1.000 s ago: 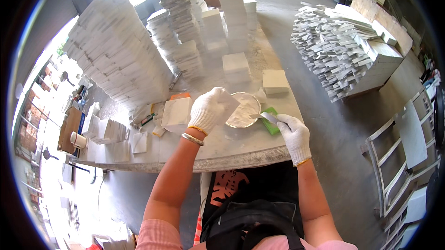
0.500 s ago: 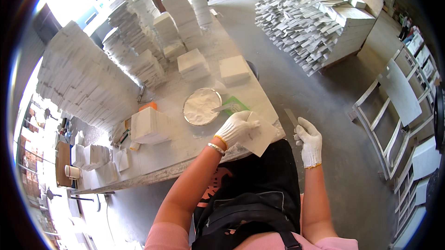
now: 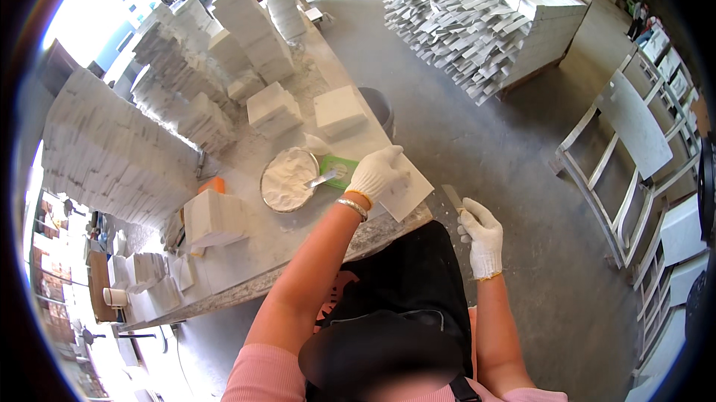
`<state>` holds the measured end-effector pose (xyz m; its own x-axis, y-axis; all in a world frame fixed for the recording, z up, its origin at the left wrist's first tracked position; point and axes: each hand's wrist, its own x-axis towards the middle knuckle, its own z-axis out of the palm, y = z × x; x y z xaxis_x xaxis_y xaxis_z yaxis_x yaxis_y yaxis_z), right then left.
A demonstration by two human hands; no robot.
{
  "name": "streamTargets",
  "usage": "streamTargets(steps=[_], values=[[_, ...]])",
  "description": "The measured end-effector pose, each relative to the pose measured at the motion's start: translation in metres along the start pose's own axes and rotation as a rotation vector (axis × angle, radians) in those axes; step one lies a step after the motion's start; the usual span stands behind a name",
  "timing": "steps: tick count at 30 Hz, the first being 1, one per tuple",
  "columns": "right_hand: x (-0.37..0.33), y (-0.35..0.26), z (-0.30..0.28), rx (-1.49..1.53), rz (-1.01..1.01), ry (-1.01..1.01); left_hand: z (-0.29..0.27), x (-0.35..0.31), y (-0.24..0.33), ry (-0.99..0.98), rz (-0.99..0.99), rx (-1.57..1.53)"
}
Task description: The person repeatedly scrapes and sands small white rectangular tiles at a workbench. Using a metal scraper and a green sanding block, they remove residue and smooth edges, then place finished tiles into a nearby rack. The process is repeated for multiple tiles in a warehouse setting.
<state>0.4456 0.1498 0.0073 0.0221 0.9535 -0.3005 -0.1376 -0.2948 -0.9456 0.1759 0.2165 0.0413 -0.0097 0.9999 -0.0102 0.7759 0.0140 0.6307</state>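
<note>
My left hand (image 3: 375,175), in a white knit glove, holds a thin square white tile (image 3: 406,195) at the near right corner of the table. The undersides of its fingers are hidden. Off the table's right side, my gloved right hand (image 3: 482,236) is closed on a narrow flat metal scraper (image 3: 452,197), its blade pointing up and away. Left of my left hand stands a round bowl (image 3: 287,195) of white powder. A metal spatula (image 3: 321,179) rests over its rim. A green sheet (image 3: 341,168) lies between bowl and glove.
Stacked white tiles (image 3: 112,148) rise high along the table's left side. Smaller tile blocks (image 3: 339,110) sit beyond the bowl, and another block (image 3: 215,219) stands left of it. A pallet of white strips (image 3: 462,29) and a metal rack (image 3: 597,171) stand on the floor at right.
My left hand and the tile have moved away from me, farther in from the table's near edge. The view has shifted right. My right hand still holds the scraper.
</note>
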Motion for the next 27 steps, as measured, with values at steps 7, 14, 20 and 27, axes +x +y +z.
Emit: streamTargets(steps=[7, 14, 20, 27], values=[[0.009, -0.024, 0.026, -0.086, -0.104, -0.059, 0.012, -0.041, 0.033, 0.165, 0.088, 0.2], [0.019, -0.011, 0.043, -0.537, -0.634, -0.125, 0.015, -0.069, 0.021, 0.207, 0.18, 0.298], [0.013, -0.014, 0.042, -0.847, -0.683, -0.199, 0.006, -0.065, 0.007, 0.127, 0.227, 0.215], [0.035, -0.058, 0.03, -0.643, -0.32, -0.269, 0.011, -0.069, -0.004, 0.19, 0.215, 0.243]])
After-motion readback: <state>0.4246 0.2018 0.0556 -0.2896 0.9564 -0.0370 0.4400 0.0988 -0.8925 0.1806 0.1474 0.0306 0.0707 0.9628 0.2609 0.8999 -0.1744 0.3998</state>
